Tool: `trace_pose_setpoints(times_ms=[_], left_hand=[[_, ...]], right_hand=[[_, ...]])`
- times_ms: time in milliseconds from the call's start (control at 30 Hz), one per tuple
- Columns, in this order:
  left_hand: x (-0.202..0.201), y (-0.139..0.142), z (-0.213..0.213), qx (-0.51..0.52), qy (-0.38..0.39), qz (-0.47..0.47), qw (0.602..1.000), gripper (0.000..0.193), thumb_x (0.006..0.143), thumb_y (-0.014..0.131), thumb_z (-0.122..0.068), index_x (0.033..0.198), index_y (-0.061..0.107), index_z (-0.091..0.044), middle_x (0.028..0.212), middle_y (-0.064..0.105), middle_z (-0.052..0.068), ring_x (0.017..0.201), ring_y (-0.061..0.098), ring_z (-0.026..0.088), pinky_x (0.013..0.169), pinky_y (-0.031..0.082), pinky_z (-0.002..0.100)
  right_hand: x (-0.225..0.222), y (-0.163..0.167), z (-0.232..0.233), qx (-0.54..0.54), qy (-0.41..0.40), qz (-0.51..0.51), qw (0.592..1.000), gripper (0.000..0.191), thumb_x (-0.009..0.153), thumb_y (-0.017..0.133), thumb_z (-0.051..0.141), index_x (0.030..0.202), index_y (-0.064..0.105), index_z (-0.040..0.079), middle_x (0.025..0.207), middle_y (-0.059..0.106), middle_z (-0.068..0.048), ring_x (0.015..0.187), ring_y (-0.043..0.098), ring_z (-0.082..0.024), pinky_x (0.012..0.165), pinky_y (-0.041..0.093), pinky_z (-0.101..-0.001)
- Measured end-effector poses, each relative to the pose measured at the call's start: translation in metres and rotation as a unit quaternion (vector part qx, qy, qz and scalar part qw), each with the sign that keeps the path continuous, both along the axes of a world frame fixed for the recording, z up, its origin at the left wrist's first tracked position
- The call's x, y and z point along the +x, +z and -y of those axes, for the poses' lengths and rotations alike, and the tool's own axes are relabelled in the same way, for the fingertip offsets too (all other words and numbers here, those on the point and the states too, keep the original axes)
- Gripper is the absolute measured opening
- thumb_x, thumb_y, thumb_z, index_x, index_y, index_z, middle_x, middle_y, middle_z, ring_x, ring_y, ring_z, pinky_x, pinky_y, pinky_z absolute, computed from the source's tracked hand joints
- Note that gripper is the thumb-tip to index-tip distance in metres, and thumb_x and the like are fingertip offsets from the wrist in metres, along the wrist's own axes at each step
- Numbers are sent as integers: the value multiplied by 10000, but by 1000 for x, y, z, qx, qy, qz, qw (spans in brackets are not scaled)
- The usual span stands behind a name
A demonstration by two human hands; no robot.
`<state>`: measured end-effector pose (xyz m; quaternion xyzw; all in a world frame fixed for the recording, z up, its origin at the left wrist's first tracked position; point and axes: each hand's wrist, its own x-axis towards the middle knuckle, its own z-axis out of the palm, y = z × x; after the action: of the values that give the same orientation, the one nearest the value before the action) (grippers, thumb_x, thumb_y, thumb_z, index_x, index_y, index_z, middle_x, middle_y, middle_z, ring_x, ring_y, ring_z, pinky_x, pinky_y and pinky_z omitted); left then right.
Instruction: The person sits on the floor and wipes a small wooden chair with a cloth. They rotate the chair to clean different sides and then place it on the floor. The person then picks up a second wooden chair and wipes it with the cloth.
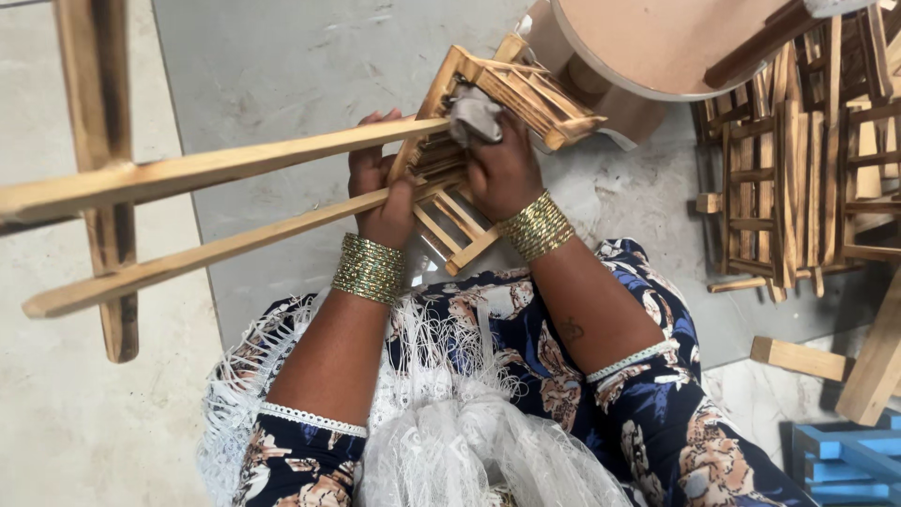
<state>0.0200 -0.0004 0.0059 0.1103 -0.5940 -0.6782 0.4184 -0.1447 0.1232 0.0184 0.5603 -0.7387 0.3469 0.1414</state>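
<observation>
Pale grey stone floor (300,66) under the work

I see 1 stack of small slatted wooden racks (788,178), 1 round tan wooden stool (657,42), loose pale wooden blocks (798,357) and 1 blue slatted crate (845,460) lying on it.

Beside my round wooden stool (657,42) a stack of slatted racks (798,160) leans to its right; below those lie loose planks (826,361), then a blue crate (845,460) lower still
</observation>
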Motion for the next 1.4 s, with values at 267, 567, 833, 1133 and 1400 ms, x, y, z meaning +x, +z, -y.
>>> trace_pose_setpoints(times_ms=[267,567,833,1133,1400], left_hand=[[3,15,0,70,11,23,997,773,871,417,107,1591,222,-95,1644,390,163,1374,565,255,1121,522,361],[-1,-4,4,53,0,10,999,745,909,396,107,1615,233,-65,1641,418,194,1446,524,241,1169,492,368],[-12,-44,8,141,63,50,987,594,930,473,16,1512,356,6,1491,539,203,1223,595,236,986,523,352],[-13,-48,24,174,100,13,980,700,871,497,2,1537,283,19,1530,480,213,1447,465,286,1151,428,380],[-16,-48,27,230,117,11,966,705,846,479,31,1524,287,34,1493,507,257,1368,522,307,1086,483,377]], right_hand=[[-47,-39,-4,100,-128,287,944,366,924,608,107,1277,678,41,1196,698,-211,1173,665,-375,1010,527,-406],[-14,-14,-1,-195,28,433,880,418,993,672,169,1337,572,-47,1310,654,-172,1217,635,-228,977,568,-328],[-1,38,-9,70,-91,325,939,348,988,676,213,1271,653,13,1051,735,-204,938,746,-286,840,565,-370],[-26,34,-26,-96,-12,165,982,374,905,607,-40,1264,684,29,1265,673,-188,1203,658,-319,1064,520,-389],[-75,31,-37,-157,-146,208,954,462,922,625,-27,1372,653,76,1274,662,-139,1188,659,-267,1064,531,-383]])
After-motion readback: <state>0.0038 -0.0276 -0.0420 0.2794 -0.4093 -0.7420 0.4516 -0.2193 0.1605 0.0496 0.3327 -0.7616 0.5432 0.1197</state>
